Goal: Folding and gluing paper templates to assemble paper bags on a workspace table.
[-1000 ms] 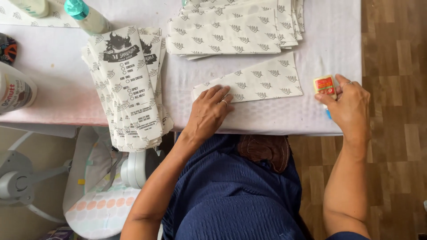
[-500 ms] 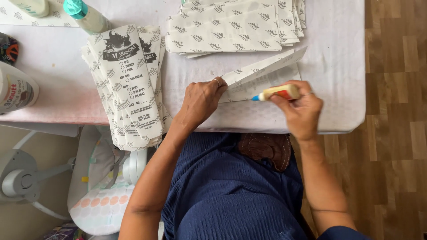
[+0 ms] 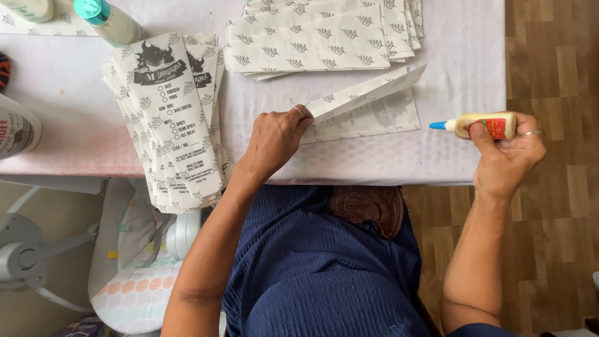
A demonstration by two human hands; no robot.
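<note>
A stack of printed white paper sleeves [image 3: 170,125] overhangs the near edge of the white-covered table [image 3: 462,162]. The left hand [image 3: 274,138] has its fingers closed on the lifted flap of a patterned white paper sheet [image 3: 368,109] lying flat at table centre. A second pile of patterned sheets [image 3: 318,34] lies behind. The right hand [image 3: 506,153] is clamped around a small cream glue bottle with blue tip [image 3: 480,125], just off the sheet's right edge.

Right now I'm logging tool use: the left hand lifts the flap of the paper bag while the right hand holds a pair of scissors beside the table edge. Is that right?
Not quite. The right hand holds a small glue bottle with a blue tip, not scissors. The head view shows it. The rest stands: the left hand lifts the flap of the paper bag, and the bottle is beside the table edge.
</note>
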